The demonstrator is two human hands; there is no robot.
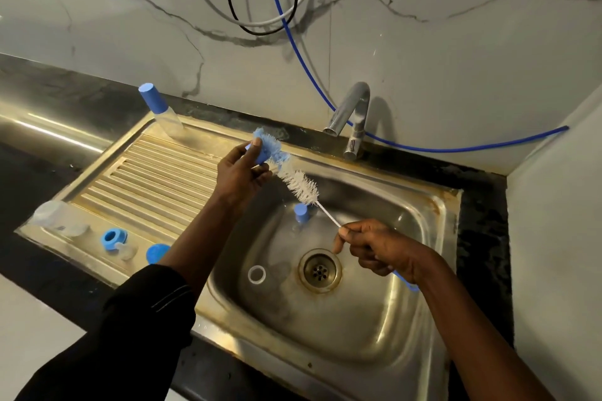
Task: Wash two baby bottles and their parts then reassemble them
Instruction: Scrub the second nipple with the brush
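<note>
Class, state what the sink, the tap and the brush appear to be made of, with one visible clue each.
Sink: probably stainless steel, satin finish; grey sheen with soft reflections, brownish staining.
Tap: seemingly chromed metal, polished; sharp mirror-like highlights.
Brush: fine white and blue bristles, likely nylon, on a thin stem; separate fibres.

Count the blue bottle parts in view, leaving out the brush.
5: fitted cap on the upright bottle, piece in the left hand, cylinder in the sink, ring and loose cap on the drainboard. The forearm may hide others.
</note>
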